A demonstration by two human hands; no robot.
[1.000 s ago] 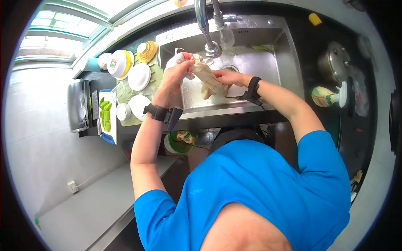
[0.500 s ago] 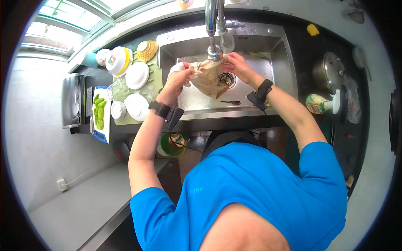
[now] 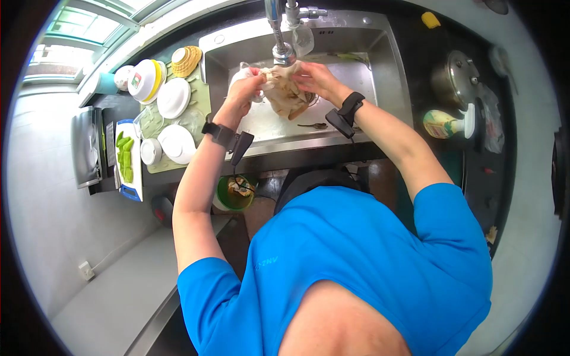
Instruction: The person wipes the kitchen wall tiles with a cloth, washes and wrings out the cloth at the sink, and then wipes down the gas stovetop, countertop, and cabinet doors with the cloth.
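A wet, beige-and-brown stained cloth hangs bunched over the steel sink, just below the tap nozzle. My left hand is closed on the left side of its upper edge, with whitish fabric bunched beside the fingers. The upper right of the cloth is gripped between the thumb and fingers of my right hand. Behind the cloth, the drain is mostly hidden. A small dark spoon-like utensil lies on the sink floor, apart from both hands.
Left of the sink, white bowls and a yellow basket sit on a green mat. Farther left is a cutting board with green vegetable pieces. A spray bottle and a metal pot are on the right.
The view has shifted, so the counter and sink appear farther left and higher. Both hands keep hold of the cloth, which is now more gathered and crumpled between them.
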